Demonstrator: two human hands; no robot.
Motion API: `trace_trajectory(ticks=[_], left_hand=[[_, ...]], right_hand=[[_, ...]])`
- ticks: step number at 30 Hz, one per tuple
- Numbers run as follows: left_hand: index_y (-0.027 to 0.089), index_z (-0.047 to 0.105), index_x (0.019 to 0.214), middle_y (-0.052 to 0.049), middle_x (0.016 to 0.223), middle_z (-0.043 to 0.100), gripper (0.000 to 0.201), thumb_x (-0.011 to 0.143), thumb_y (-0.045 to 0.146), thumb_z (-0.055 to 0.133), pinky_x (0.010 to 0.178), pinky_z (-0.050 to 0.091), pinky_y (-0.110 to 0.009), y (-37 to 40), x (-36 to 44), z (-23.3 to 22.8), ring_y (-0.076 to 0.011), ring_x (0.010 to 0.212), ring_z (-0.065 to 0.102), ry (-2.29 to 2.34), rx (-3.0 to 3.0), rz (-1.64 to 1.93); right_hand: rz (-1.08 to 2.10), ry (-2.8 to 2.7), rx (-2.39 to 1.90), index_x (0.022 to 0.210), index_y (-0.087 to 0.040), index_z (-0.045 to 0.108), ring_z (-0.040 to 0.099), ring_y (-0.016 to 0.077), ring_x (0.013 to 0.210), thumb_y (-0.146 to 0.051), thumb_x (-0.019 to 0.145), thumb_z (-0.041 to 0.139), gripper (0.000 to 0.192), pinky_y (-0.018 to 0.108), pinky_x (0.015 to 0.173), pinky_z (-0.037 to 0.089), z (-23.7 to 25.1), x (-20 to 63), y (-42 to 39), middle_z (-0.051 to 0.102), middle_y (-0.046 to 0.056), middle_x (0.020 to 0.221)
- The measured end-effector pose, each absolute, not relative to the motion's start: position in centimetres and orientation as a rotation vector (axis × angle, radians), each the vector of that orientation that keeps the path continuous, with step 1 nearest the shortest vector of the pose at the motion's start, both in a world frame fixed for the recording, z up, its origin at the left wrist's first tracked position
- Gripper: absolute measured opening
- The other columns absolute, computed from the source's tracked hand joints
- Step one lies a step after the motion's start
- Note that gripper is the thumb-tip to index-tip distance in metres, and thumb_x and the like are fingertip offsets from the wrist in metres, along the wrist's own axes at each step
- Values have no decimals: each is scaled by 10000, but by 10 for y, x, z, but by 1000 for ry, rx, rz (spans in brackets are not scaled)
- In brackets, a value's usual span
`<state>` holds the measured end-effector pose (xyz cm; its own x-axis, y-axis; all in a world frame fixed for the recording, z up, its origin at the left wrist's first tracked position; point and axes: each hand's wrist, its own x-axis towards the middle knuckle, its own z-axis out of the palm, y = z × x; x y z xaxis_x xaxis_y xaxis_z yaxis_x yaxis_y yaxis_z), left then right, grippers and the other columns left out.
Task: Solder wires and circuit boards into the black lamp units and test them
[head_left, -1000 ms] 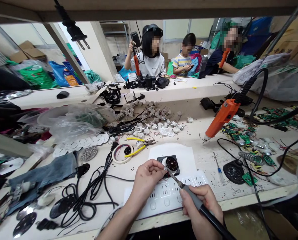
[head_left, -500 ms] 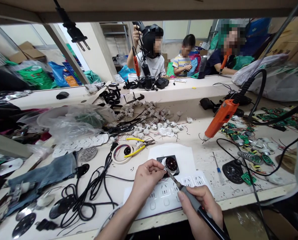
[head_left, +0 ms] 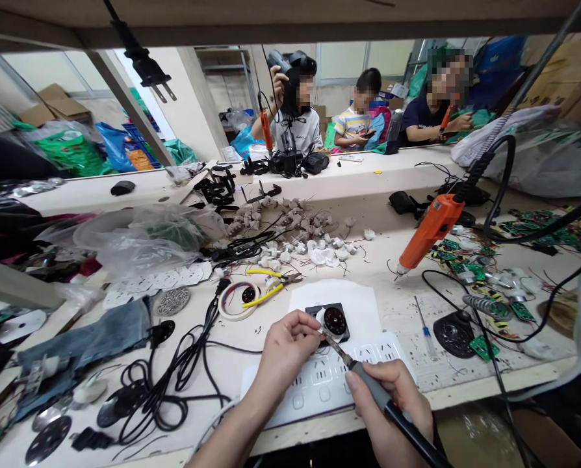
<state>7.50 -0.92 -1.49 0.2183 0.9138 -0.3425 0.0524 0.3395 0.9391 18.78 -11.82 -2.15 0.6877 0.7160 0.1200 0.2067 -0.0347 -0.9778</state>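
Observation:
My right hand (head_left: 398, 403) grips a soldering iron (head_left: 372, 385) by its grey and black handle. The iron's metal tip reaches up and left to the lower edge of a round black part (head_left: 335, 321) with a ring of small holes. That part rests with a white piece on a dark square block (head_left: 342, 309). My left hand (head_left: 290, 341) is pinched at the left of the black part, close to the tip; what lies between the fingertips is too small to make out. Beneath both hands lies a white panel with socket slots (head_left: 323, 372).
Yellow-handled cutters (head_left: 266, 296) and a tape roll (head_left: 227, 309) lie left of the block. An orange electric screwdriver (head_left: 429, 231) hangs at right above green circuit boards (head_left: 485, 348). Black cables (head_left: 173, 370) coil at left. Several people (head_left: 305, 130) are across the bench.
My hands and the soldering iron hold nearly the same place. Across the bench, the person at right has raised an orange tool and a hand; the one at left has shifted a dark object.

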Motion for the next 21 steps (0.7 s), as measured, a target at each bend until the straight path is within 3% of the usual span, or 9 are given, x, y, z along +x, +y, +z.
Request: trace_trajectory(ticks=[21], left_hand=[[146,650,724,-6,620,667,234,509,239,657,487,368,-195,-8,77,-13,-87,500,504,1214,1029,758]], right_hand=[[498,-736,-1600,737,-225,620,489,102,418,-432,732,734,236,204,451,410,-22,188,-122,566,-64,484]])
